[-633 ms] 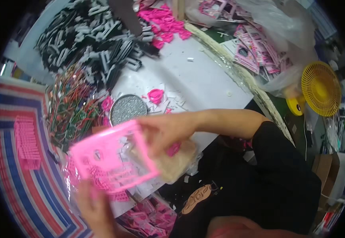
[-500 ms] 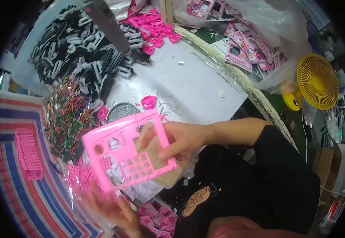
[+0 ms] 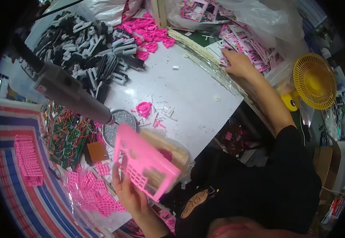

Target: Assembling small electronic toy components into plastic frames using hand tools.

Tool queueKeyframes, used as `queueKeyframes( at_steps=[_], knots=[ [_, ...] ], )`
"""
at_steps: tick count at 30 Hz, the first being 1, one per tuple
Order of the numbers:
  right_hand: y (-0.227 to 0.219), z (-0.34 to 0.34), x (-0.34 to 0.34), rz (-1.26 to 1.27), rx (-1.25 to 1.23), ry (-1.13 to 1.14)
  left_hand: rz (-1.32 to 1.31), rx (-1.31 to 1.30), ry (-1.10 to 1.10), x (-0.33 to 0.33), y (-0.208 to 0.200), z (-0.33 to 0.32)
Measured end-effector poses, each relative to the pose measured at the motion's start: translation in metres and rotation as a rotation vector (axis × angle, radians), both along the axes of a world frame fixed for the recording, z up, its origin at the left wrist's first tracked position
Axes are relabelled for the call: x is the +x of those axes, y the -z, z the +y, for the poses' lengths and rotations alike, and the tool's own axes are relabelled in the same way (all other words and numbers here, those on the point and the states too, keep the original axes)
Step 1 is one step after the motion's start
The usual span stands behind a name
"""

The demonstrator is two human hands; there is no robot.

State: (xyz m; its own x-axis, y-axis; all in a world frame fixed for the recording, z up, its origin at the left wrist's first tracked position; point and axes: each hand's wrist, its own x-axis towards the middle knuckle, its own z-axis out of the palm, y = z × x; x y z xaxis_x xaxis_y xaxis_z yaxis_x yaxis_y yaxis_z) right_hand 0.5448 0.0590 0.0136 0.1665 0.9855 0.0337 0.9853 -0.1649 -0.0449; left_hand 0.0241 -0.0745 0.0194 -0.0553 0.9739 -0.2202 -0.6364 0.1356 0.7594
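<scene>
A pink plastic casing point(image 3: 142, 158) with a grid of button holes is tilted in my left hand point(image 3: 130, 196), whose fingers are closed on its lower left edge. Beneath it lies a tan padded block point(image 3: 172, 148), partly covered. My right hand point(image 3: 238, 63) reaches to the far right, fingers closed at the near edge of a heap of pink printed cards point(image 3: 247, 41), gripping one there; its fingertips are partly lost among the cards. A grey electric screwdriver point(image 3: 71, 89) hangs with its tip over a round dish of small screws point(image 3: 121, 119).
Black and white parts point(image 3: 97, 51) heap at the far left, near wired circuit boards point(image 3: 63, 131). Pink button pieces point(image 3: 95, 190) lie in a plastic bag. Pink rings point(image 3: 144, 31) are piled at the back. A wooden ledge point(image 3: 204, 59) divides the tables; a yellow fan point(image 3: 314, 81) stands right.
My right hand has let go of the casing and moved to the card heap. My left hand has taken hold of the casing, now tilted differently. The screwdriver has swung down over the dish.
</scene>
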Motion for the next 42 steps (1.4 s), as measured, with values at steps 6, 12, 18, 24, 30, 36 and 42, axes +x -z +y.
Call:
queueKeyframes(
  at_steps=[6, 12, 18, 24, 30, 36, 42],
  knots=[
    [-0.012, 0.030, -0.023, 0.953, 0.425, -0.027, 0.195, -0.123, -0.045, 0.017, 0.000, 0.004],
    [-0.056, -0.047, -0.210, 1.000, 0.291, -0.865, 0.052, 0.142, -0.063, 0.020, 0.018, 0.008],
    [-0.038, -0.093, -0.299, 0.664, 0.165, -1.215, 0.043, 0.093, -0.166, 0.029, 0.016, 0.004],
    [-0.051, -0.075, -0.277, 0.617, 0.230, -1.270, 0.107, 0.049, -0.305, -0.003, 0.015, 0.003],
    [-0.062, -0.030, -0.163, -0.020, 0.605, -0.487, 0.135, 0.095, -0.399, -0.012, 0.000, 0.002],
    [-0.074, -0.034, -0.233, 1.045, 0.059, -0.706, 0.275, 0.027, -0.119, 0.024, -0.003, -0.013],
    [-0.088, 0.006, -0.268, 1.515, -0.574, -0.960, -0.282, 0.013, 0.225, 0.011, 0.000, -0.017]
  ],
)
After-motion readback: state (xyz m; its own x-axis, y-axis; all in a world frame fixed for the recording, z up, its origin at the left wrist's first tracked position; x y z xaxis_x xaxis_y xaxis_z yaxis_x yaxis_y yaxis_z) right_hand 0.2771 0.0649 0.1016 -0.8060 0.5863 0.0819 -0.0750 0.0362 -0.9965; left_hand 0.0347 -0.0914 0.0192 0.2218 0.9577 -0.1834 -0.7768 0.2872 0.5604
